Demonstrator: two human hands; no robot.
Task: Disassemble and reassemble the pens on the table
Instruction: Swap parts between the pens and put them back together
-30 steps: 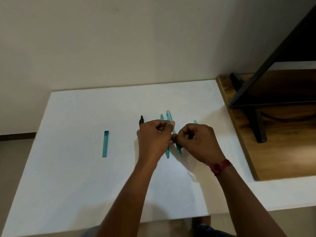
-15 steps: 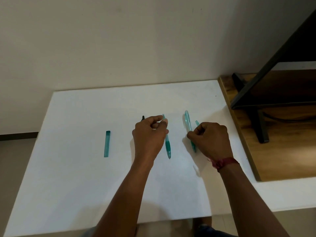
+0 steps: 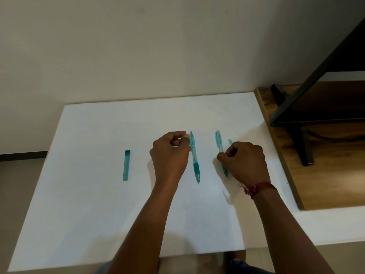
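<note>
Two teal pens lie side by side on the white table (image 3: 98,214), tips toward me. My left hand (image 3: 169,155) has its fingers curled, and its thumb and forefinger pinch the upper part of the left teal pen (image 3: 195,163). My right hand (image 3: 245,163) pinches the middle of the right teal pen (image 3: 218,141), whose lower end shows under the fingers. A third teal piece (image 3: 230,142) peeks out behind the right hand's knuckles. A flat teal cap (image 3: 126,165) lies alone further left.
A wooden shelf (image 3: 325,184) with a black metal frame (image 3: 302,147) borders the table on the right. A plain wall stands behind the table's far edge. My knees show below the near edge.
My hands, joined over the pens a second ago, have moved apart. The right hand carried one teal pen to the right. The black pen tip beside the left hand is now hidden.
</note>
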